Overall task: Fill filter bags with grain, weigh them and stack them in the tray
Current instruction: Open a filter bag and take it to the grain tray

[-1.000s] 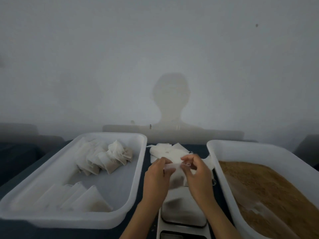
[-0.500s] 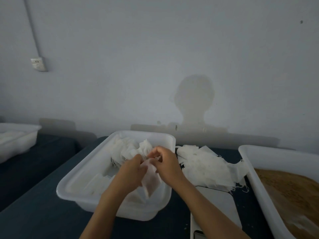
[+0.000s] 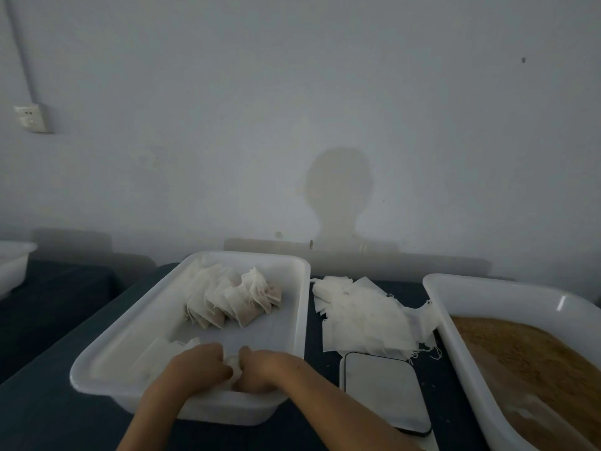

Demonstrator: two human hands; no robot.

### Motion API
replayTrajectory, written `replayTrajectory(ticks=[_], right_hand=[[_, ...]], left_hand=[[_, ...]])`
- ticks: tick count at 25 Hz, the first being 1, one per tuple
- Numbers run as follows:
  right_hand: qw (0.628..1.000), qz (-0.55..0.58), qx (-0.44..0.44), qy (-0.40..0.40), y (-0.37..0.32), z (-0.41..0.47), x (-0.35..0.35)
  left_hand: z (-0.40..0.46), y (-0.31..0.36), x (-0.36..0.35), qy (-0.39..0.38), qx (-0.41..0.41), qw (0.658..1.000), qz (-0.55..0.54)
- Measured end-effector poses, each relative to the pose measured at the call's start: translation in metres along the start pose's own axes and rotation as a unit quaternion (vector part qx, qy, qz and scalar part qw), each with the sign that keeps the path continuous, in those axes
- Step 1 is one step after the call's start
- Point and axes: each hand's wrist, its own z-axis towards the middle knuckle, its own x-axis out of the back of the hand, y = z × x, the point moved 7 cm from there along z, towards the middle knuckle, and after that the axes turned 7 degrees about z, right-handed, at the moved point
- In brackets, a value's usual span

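Both hands are down inside the near end of the white tray (image 3: 302,307). My left hand (image 3: 198,366) and my right hand (image 3: 263,369) grip one filled filter bag (image 3: 233,364) between them, low against the tray floor. A row of filled bags (image 3: 234,301) leans at the tray's far end, and more filled bags (image 3: 162,353) lie by my left hand. Empty filter bags (image 3: 361,314) are piled on the dark table to the right. The scale (image 3: 383,388) sits in front of that pile. The grain tub (image 3: 520,359) stands at the right.
A second white tray (image 3: 13,265) stands at the far left on the dark table (image 3: 48,320). A grey wall runs close behind everything, with a socket (image 3: 31,117) on its left part.
Both hands carried the filled bag from above the scale leftward over the tray, then lowered it to the tray's near end. The view swung left and back.
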Motion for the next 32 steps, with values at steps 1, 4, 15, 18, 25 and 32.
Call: replayTrajectory(ticks=[1, 4, 15, 18, 25, 32], right_hand=[[1.0, 0.008, 0.0, -0.021, 0.001, 0.001, -0.002], [0.999, 0.014, 0.003, -0.046, 0.004, 0.002, -0.001], [0.932, 0.116, 0.182, 0.29, 0.039, -0.085, 0.099], [0.894, 0.207, 0.114, 0.381, 0.108, -0.102, 0.128], [0.883, 0.216, -0.102, 0.403, 0.238, -0.091, 0.109], [0.942, -0.002, -0.247, 0.229, 0.265, -0.052, 0.072]], left_hand=[[0.0, -0.001, 0.0, -0.002, 0.002, 1.0, 0.011], [0.003, -0.006, 0.0, 0.001, 0.007, 1.0, 0.024], [-0.02, 0.052, 0.055, 0.297, -0.02, 0.953, -0.064], [-0.038, 0.122, 0.067, 0.354, -0.131, 0.914, -0.147], [-0.019, 0.227, 0.038, 0.307, -0.23, 0.904, -0.188], [0.015, 0.241, 0.002, 0.262, -0.213, 0.925, -0.172]])
